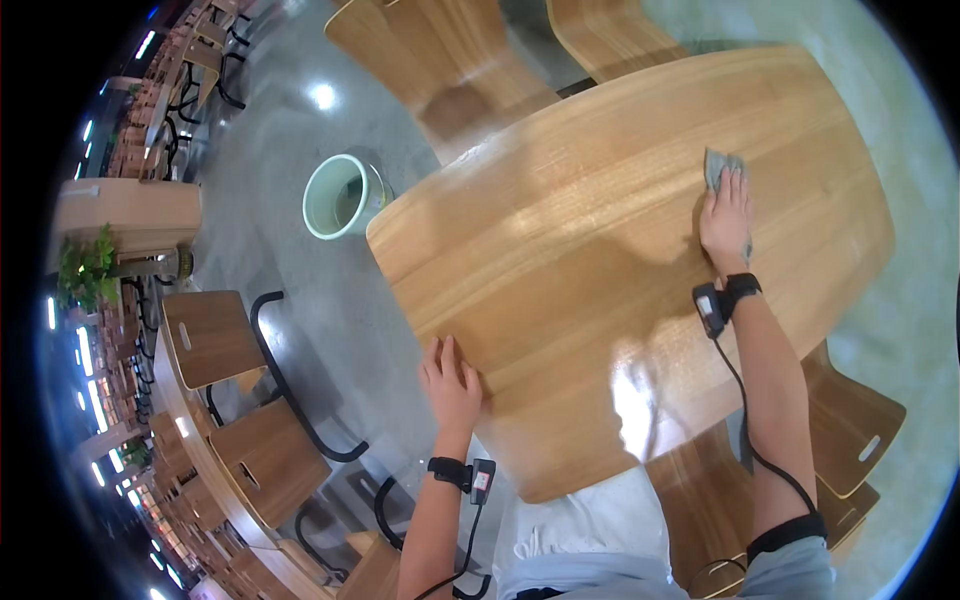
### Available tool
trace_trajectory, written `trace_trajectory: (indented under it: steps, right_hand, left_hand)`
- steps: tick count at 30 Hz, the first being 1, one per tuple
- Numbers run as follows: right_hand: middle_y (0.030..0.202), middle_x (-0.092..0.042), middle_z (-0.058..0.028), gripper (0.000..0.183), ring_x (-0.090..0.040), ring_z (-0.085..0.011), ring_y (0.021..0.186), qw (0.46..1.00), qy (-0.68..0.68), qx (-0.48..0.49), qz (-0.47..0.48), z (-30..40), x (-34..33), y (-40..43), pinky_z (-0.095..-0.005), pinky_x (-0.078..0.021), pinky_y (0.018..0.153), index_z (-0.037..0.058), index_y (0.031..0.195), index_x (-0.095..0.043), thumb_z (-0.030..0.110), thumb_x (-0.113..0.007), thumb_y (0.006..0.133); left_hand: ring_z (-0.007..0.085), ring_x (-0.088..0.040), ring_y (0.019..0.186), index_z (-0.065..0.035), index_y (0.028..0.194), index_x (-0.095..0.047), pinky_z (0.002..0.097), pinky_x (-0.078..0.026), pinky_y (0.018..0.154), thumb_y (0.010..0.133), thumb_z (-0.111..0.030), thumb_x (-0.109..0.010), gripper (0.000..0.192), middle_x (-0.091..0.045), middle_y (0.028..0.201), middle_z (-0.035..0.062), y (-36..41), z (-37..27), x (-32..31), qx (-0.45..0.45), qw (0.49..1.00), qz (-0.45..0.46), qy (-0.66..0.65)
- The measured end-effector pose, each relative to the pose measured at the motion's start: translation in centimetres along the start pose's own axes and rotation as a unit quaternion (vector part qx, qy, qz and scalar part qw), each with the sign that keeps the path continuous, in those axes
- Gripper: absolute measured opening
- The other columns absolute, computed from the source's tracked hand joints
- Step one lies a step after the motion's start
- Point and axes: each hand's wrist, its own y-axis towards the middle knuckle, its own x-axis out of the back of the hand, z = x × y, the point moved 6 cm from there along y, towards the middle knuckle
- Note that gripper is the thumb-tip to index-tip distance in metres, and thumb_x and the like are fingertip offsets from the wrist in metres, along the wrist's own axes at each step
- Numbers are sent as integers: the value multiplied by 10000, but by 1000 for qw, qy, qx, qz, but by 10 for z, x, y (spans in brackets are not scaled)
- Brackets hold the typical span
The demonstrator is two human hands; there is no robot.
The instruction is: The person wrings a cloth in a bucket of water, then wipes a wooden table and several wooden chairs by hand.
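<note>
A wood-grain dining table (540,300) with rounded corners spreads out before me. Toward its far right side, my right hand (726,225) lies palm down over a grey cloth (716,166), which shows past the fingertips and beside the palm. The cloth touches the tabletop, and its middle is hidden under my hand. At the table's left edge rests my left hand (451,386), fingers spread and holding nothing. Each wrist wears a black strap with a small cabled device.
A pale green bucket (337,199) stands on the grey floor (300,135) beyond the table's left corner. Wooden chairs (457,67) border the far side, and another chair (855,420) is at the near right. More chairs (270,465) and a potted plant (86,266) are on the left.
</note>
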Motion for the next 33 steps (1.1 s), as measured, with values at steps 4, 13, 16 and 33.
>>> trace_trajectory:
  steps: [4, 13, 16, 33]
  right_hand:
    - [1575, -377, -268, 584, -317, -406, 1490, 993, -3, 109, 44, 94, -33, 47, -535, -203, 1231, -30, 1521, -387, 284, -416, 1030]
    - [1562, -434, -139, 546, -367, -284, 1474, 841, 299, 425, 150, 427, -4, -111, -442, -260, 1236, 52, 1481, -470, 100, -484, 937]
    - [1575, -431, -104, 542, -344, -258, 1492, 822, 315, 445, 162, 418, 12, -152, -430, -247, 1244, 69, 1477, -481, 124, -503, 938]
    - [1551, -444, -190, 572, -370, -386, 1465, 984, 103, -142, 25, 81, 163, -403, -521, -278, 1213, 10, 1426, -512, -43, -520, 856]
  left_hand:
    - [410, -530, 1159, -56, 1360, -585, 510, -452, 986, 863, -90, -636, 501, -547, 1330, 210, 15, -15, 1, 24, 1000, 5, 3]
    - [422, -515, 1193, -50, 1403, -562, 492, -436, 1024, 870, -66, -616, 536, -521, 1407, 207, 2, -9, 2, 13, 1000, -11, -6]
    - [423, -502, 1232, -39, 1429, -533, 491, -418, 1068, 879, -49, -594, 554, -477, 1479, 206, -10, -2, -1, 1, 999, 21, -24]
    - [455, -389, 1405, 30, 1397, -512, 509, -343, 1163, 858, -102, -636, 568, -426, 1506, 290, -115, 33, 17, -216, 962, 166, 2]
